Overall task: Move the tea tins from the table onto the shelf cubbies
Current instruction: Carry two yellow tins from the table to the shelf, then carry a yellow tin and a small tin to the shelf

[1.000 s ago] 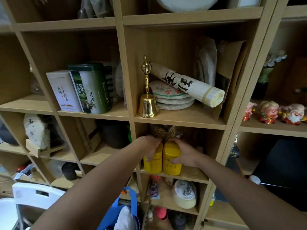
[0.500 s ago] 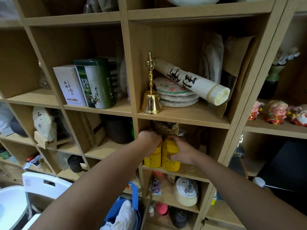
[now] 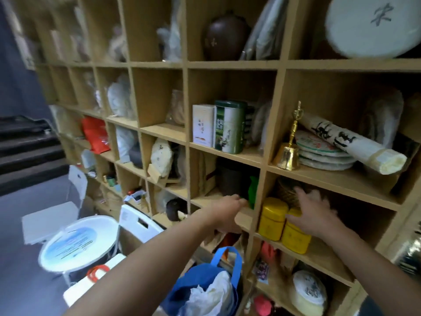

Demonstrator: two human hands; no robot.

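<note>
I see two tea tins (image 3: 283, 223), both bright yellow w/ faint gold print. Shelf cubbies (image 3: 232, 65) are pale tan wood. Bell (image 3: 288, 153) is shiny gold. Tall tin (image 3: 230, 127) is dark green w/ a white panel & black script; box (image 3: 203, 126) beside it is white w/ an orange-brown band at the base. Rolled bundle (image 3: 355, 144) is cream w/ bold black characters. Bag (image 3: 205, 283) is blue, vase (image 3: 252, 192) bright green, packet (image 3: 95, 134) red, round table (image 3: 79, 242) white w/ a pale blue print.
</note>
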